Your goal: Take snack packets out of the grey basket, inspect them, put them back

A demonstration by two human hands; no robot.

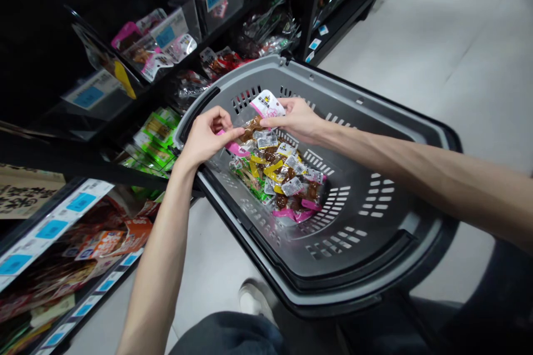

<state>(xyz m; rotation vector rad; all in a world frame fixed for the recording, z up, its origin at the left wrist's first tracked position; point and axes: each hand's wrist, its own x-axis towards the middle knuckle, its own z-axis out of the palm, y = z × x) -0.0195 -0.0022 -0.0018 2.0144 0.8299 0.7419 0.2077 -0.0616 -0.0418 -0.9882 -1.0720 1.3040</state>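
Note:
Over a grey shopping basket [362,222], both hands hold one small clear snack packet [251,126] with brown food inside, a white printed top and a pink end. My left hand [210,136] pinches its pink lower end between thumb and finger. My right hand [297,117] grips the white top, with the thumb in front and the other fingers partly hidden behind. Beneath the packet, several more snack packets [291,172] lie heaped in the basket, with yellow, pink and green trim and white labels.
Black shelving on the left holds pink-trimmed packets [156,44], green packets [156,136] and orange-red bags [104,241]. Price label strips [54,227] edge the shelves. Pale floor [466,44] lies beyond the basket. A shoe [253,299] shows below it.

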